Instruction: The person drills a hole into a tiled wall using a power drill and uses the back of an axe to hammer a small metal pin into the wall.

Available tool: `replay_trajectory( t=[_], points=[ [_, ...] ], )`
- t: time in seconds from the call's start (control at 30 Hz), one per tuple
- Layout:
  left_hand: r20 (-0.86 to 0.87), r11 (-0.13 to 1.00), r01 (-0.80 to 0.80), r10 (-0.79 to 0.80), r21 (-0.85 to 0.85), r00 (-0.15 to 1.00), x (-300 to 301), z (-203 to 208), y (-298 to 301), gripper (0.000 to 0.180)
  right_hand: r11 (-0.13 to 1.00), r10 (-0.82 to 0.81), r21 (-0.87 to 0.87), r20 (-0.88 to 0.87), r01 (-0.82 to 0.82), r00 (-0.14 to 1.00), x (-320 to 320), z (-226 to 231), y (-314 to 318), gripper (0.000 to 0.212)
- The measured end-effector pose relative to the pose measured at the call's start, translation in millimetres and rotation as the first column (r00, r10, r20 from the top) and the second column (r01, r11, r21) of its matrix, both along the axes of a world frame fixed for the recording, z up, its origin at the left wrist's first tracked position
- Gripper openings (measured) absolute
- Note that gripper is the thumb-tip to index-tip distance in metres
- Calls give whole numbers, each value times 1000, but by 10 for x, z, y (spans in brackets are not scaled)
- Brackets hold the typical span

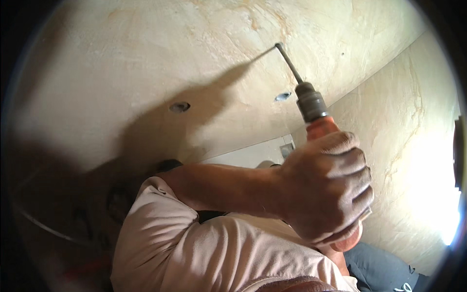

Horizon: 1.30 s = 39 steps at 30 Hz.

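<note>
Presently, my right hand (328, 192) is grasping an orange drill (313, 104), its grey bit (290, 64) touching the beige wall (194, 53); the left, I cannot tell.

The drill (321, 129) has an orange casing that looks like smooth plastic, its chuck (313, 104) is dark metal with a dull shine, and the slim bit (291, 65) is matt metal. The far wall (146, 44) looks like smooth veined stone or tile with a soft gloss; the right wall (384, 112) has a similar polished finish. The shirt (233, 253) is soft, matt, creased cloth, and the dark trousers (377, 265) at near right are matt fabric.
</note>
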<state>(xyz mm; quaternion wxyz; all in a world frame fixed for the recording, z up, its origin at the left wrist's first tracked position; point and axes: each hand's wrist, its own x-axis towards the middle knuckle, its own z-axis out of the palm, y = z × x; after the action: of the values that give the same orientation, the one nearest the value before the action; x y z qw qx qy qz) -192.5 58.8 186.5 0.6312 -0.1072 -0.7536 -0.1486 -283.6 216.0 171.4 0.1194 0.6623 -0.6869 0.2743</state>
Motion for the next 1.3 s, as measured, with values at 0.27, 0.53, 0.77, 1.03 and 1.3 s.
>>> replay_trajectory(
  t=[0.27, 0.53, 0.77, 1.03, 1.3],
  points=[
    [69, 999, 16, -18, 29, 997, 20, 59, -50, 26, 1000, 17, 9, 1, -17, 1000, 24, 9, 53, 49],
    [56, 1000, 23, -22, -20, 998, 6, 50, -75, 27, 1000, -2, 8, -29, 2, 1000, 26, -13, -37, 44],
    [76, 999, 34, -34, 6, 997, 1, 23, -45, 26, 1000, 13, 5, -26, -13, 1000, 25, -7, 17, 40],
    [56, 1000, -1, 2, -8, 998, -19, 18, 11, 26, 1000, 21, 14, -50, -20, 999, 18, -17, -54, 36],
    [90, 1000, 27, -26, -14, 996, -29, 22, 4, 25, 1000, 11, 16, -59, -10, 998, -6, 38, 76, 32]
  ],
)
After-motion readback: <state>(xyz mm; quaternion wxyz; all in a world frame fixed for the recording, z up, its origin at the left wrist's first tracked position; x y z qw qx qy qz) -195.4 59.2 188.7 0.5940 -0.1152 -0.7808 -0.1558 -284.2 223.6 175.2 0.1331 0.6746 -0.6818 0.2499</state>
